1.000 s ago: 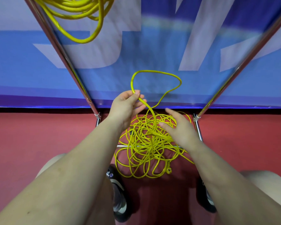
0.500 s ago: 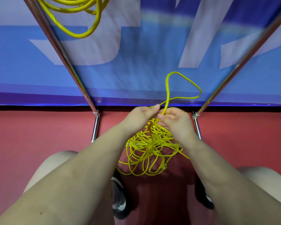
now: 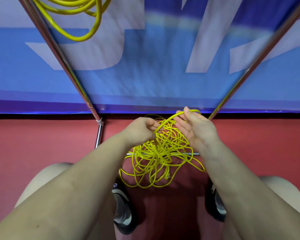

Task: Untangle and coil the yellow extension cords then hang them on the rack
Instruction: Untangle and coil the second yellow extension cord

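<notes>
Now your left hand (image 3: pixel 140 130) pinches one strand of cord (image 3: pixel 168 119) and your right hand (image 3: pixel 196 129) curls round its far bend, lifting it clear, likely to trace it free. Below, on the red floor (image 3: pixel 42 144) between your shoes, lies the thin, glossy yellow tangle (image 3: pixel 156 158), loosely knotted.

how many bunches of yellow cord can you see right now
2: a coiled bunch hanging top left by the rack pole, and a tangled bunch on the floor under both hands. More may be out of frame.

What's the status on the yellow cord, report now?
Left hand and right hand pinch one strand. Tangled cord on floor, uncoiled. Another cord hangs on rack.
</notes>
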Motion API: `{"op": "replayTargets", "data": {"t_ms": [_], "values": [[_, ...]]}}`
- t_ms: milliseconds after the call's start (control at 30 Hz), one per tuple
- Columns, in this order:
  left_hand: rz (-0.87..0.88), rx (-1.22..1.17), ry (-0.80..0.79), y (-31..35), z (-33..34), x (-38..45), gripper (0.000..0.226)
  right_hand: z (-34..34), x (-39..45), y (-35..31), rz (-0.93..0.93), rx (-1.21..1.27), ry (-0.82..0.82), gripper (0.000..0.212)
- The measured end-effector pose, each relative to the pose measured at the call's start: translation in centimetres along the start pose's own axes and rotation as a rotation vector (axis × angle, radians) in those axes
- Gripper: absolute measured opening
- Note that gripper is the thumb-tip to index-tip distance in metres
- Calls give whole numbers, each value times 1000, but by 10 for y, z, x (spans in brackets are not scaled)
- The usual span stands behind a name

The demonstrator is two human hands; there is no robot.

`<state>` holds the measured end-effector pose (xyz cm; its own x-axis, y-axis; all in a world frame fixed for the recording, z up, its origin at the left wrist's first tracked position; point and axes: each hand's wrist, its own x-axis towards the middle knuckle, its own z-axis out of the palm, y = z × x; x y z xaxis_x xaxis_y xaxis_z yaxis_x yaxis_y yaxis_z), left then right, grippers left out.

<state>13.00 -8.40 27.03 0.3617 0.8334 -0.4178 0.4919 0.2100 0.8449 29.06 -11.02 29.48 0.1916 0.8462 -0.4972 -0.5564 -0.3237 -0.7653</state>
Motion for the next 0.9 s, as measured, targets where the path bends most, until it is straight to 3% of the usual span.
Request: {"op": "replayTargets", "data": {"t_ms": [200, 300, 400, 467, 567, 900], "values": [[136, 176, 199, -2, 5, 5, 7, 2, 1, -11, -74, 28, -23, 11], [125, 57, 286, 2, 6, 4, 16, 1, 4, -10, -116, -278, -51, 9], [115, -105, 315, 7, 5, 3, 15, 2, -3, 5, -107, -645, -128, 27], [95, -180, 326, 10, 5, 3, 13, 3, -7, 13, -156, -706, -171, 25], [48, -299, 341, 10, 6, 4, 12, 4, -9, 14, -272, -738, -176, 4], [6, -551, 434, 14, -3, 7, 9, -13, 6, 27, -338, -1106, -271, 18]]}}
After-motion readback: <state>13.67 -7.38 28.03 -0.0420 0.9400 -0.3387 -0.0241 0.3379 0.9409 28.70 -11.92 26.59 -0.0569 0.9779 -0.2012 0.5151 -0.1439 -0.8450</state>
